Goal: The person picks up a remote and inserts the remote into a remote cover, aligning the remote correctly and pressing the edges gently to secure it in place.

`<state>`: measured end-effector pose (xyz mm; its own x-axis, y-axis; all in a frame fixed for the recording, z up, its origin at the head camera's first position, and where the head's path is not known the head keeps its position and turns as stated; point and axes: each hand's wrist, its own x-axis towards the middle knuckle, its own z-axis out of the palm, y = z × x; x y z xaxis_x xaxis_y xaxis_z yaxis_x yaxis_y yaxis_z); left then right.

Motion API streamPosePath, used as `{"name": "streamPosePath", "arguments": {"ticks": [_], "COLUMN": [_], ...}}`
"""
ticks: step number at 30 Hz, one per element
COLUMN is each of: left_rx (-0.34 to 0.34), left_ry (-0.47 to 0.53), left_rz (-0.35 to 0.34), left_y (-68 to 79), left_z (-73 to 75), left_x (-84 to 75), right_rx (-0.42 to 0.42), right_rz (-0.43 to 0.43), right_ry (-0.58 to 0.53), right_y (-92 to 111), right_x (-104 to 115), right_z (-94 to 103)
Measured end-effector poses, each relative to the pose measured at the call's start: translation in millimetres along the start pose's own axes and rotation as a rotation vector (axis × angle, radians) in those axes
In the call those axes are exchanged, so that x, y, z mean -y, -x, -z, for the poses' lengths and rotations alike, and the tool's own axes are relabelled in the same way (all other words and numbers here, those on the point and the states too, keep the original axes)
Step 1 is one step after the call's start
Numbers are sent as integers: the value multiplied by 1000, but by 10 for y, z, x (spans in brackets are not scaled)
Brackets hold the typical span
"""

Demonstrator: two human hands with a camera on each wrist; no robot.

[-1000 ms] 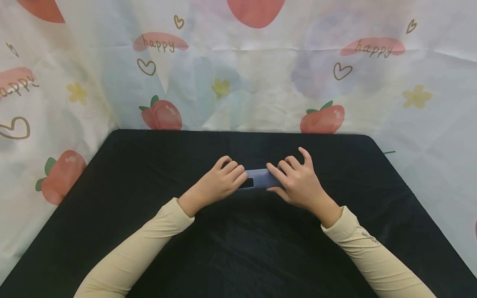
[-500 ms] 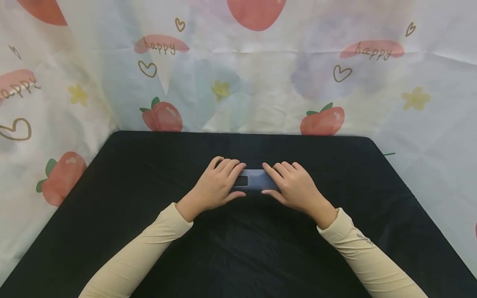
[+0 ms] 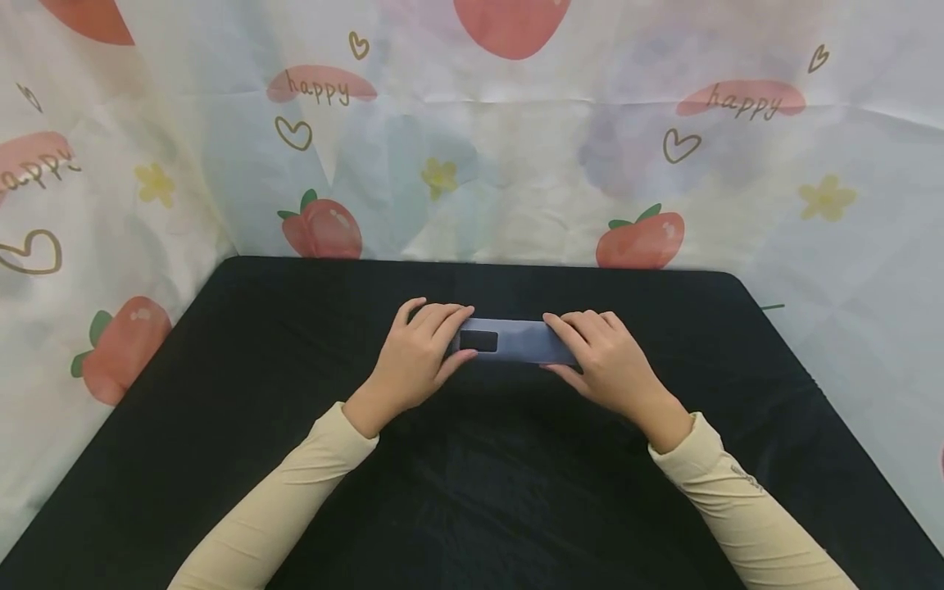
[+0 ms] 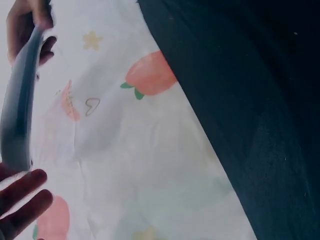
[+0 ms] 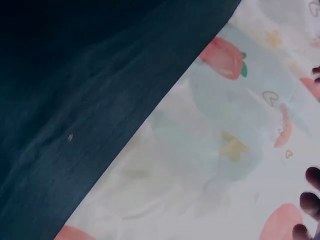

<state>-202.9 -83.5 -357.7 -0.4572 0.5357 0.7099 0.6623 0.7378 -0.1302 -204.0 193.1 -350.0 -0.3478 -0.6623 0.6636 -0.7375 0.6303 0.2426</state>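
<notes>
A slim, oblong blue-grey object [image 3: 522, 340] with a black rectangle on its left part is held level between both hands, over the middle of the table. Its exact kind I cannot tell. At its left end, the left hand [image 3: 415, 352] pinches it, fingers on the far edge and thumb on the near edge. The right hand [image 3: 608, 365] grips the right end in the same way. In the left wrist view, the oblong object [image 4: 20, 105] spans between the two hands. Only some fingertips [image 5: 310, 200] appear in the right wrist view, where the object is out of sight.
A black cloth [image 3: 472, 492] covers the table under the hands. Behind and beside the table hangs a pale curtain [image 3: 509, 164] printed with fruit, hearts and flowers.
The hands have moved farther apart, baring more of the oblong object. It has shifted slightly away from the person. The right little finger, raised earlier, now lies lower beside the others.
</notes>
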Motion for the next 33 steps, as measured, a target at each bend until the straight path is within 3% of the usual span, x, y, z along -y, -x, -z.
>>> {"name": "streamPosePath", "arguments": {"ticks": [6,9,13,18,22,27,33], "left_rx": [-147,-177,-109,1,-4,-30,37], "left_ry": [53,73,69,-24,-63,-45,0], "left_rz": [-76,-102,-77,-37,-33,8,96], "left_y": [-13,-8,14,20,19,40,125], "left_z": [7,-19,-35,-33,-1,42,51], "left_x": [21,1,-3,25,68,146,225], "right_rx": [-27,-23,-24,-40,-20,12,81], "right_rz": [25,20,-18,-50,-71,-173,-290], "right_ry": [6,19,32,14,-2,-70,-226], "right_y": [58,77,85,85,68,46,49], "right_x": [-20,-10,-4,-16,-47,-124,-173], "right_z": [-7,-14,-17,-29,-55,-90,-86]}}
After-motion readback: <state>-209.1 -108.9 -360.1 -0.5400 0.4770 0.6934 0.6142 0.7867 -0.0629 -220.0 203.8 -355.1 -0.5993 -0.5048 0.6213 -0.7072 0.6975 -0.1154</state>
